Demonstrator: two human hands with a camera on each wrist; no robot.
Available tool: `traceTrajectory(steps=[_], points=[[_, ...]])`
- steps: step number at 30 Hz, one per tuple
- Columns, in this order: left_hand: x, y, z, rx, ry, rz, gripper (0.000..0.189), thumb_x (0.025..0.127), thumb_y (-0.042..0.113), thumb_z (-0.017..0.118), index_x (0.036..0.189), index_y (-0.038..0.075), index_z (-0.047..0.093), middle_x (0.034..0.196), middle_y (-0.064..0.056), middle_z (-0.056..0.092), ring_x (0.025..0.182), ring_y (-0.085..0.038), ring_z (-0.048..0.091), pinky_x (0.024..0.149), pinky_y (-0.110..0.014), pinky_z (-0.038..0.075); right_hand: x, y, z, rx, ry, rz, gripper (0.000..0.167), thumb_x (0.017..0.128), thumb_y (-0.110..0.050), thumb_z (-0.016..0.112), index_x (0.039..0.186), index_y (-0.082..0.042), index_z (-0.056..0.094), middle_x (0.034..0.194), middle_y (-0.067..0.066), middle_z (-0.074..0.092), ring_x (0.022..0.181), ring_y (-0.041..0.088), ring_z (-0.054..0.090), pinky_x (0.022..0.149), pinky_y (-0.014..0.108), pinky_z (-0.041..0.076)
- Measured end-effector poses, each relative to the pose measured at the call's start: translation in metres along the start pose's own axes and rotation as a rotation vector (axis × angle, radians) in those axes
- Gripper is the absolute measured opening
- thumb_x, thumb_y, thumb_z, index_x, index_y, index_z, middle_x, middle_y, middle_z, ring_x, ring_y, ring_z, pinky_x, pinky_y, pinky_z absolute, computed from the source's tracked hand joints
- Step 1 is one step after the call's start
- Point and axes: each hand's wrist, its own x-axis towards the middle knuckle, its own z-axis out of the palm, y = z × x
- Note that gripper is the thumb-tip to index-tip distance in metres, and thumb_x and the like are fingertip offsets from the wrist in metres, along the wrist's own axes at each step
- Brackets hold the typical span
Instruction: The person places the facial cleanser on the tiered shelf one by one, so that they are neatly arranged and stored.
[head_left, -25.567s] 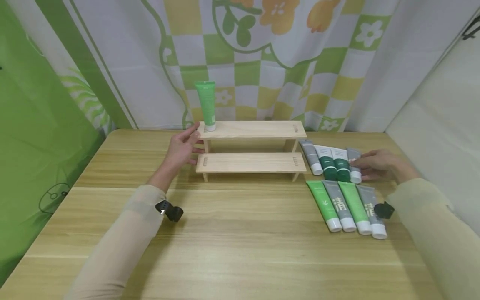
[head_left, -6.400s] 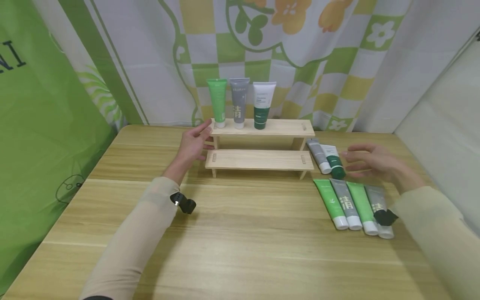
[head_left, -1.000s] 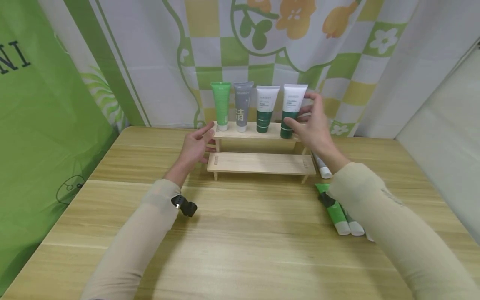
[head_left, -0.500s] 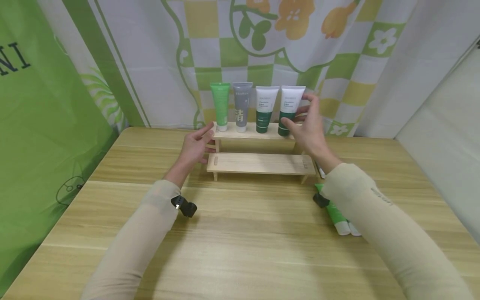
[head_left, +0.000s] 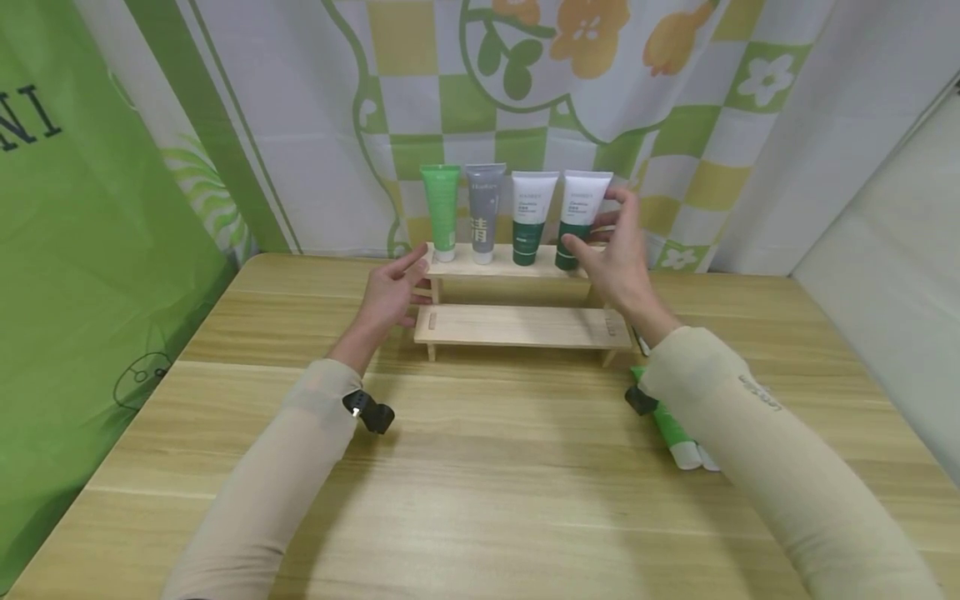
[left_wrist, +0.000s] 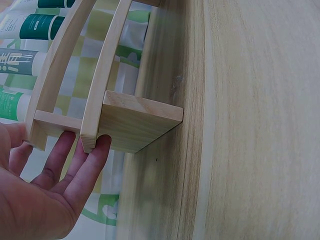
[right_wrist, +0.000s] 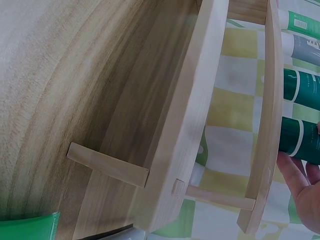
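Note:
A two-tier wooden stand is on the table. Along its upper tier stand a green tube, a grey tube and a white-and-green tube, all caps down. My right hand pinches a second white-and-green tube between thumb and fingers at the tier's right end; the right wrist view shows its dark green cap end at the board. My left hand touches the stand's left end, and in the left wrist view its extended fingers rest against the boards' ends.
Under my right forearm a lying green tube shows, with other tubes partly hidden by the sleeve. A patterned curtain hangs behind the table. A green cloth hangs at the left.
Over the longer span, grey and white-and-green tubes have moved from the table's right onto the upper tier. In the last second, the held tube shifts slightly left; my left hand stays put.

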Motion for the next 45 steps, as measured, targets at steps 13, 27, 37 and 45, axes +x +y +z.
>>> traceTrajectory(steps=[13,27,37,45], points=[[0.001,0.0,0.0,0.01,0.003,0.009,0.044,0.104,0.043,0.053,0.148,0.04,0.049,0.118,-0.016,0.067,0.103,-0.034,0.068,0.065,-0.044,0.06,0.0,0.002,0.003,0.013,0.01,-0.021,0.071,0.093,-0.008,0.072,0.147,-0.017,0.026,0.121,0.013,0.051,0.109,0.025,0.06,0.094,0.039,0.051],[0.002,0.0,0.002,0.007,0.007,-0.003,0.044,0.104,0.042,0.053,0.148,0.039,0.049,0.118,-0.016,0.068,0.104,-0.035,0.068,0.068,-0.048,0.059,-0.001,0.008,0.002,0.02,0.009,-0.017,0.071,0.092,-0.008,0.073,0.146,-0.017,0.027,0.12,0.014,0.052,0.108,0.026,0.06,0.097,0.039,0.05],[0.002,-0.002,0.001,0.005,0.003,-0.007,0.044,0.104,0.043,0.053,0.148,0.04,0.049,0.12,-0.015,0.067,0.105,-0.034,0.068,0.073,-0.052,0.059,-0.011,0.015,-0.029,0.01,-0.029,0.048,0.068,0.093,-0.02,0.075,0.147,-0.008,0.036,0.124,0.013,0.049,0.113,0.029,0.058,0.091,0.037,0.052],[0.004,-0.003,-0.004,0.01,0.0,0.0,0.045,0.104,0.045,0.053,0.148,0.04,0.048,0.121,-0.016,0.066,0.107,-0.037,0.067,0.072,-0.051,0.059,-0.017,0.032,-0.06,0.049,-0.016,0.158,0.067,0.093,-0.028,0.075,0.146,-0.006,0.04,0.12,0.006,0.049,0.103,0.018,0.06,0.08,0.024,0.056]])
